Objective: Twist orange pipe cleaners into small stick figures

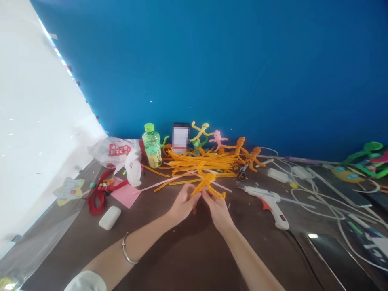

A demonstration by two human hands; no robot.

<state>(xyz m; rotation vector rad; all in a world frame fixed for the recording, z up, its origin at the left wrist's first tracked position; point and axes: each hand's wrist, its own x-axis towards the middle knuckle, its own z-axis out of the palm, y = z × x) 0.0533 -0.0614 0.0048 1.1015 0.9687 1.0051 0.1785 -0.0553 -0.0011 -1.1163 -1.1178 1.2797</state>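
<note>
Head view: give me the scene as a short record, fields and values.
left hand: holds orange fuzzy-stem figure
right hand: holds the same figure
behind figure: heap of loose orange fuzzy stems
picture right: white glue gun with orange trigger, lying on its side
picture left: white rounded case
back: clear bottle with green cap, upright

Brown table (188, 262) had orange stems (203, 162) piled nr the back, scissors (241, 176) at the pile's R end. Bottle (152, 147) & bag (103, 151) sat L, w/ paper (125, 198), ribbon (96, 203) & white case (110, 217) in front. Glue gun (271, 198) & phone (339, 258) lay R.
</note>
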